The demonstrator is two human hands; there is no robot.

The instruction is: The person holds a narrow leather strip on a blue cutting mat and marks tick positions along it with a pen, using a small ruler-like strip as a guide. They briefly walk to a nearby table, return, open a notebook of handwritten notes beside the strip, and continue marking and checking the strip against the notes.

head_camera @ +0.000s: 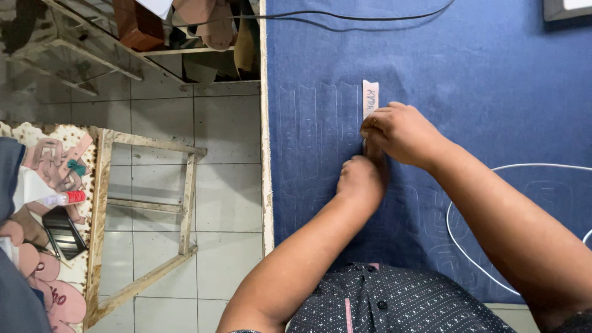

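R hand (399,131) pinching pink strip template (370,98) flat on blue sheet (493,74), mid table | L hand (361,179) clenched just below, pressing strip's lower end | white cord (468,246) nr R arm

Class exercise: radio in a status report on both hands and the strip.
Left hand fisted on blue sheet. Right hand pressing pale strip flat on it. White cord loops nearby, clear of hands.
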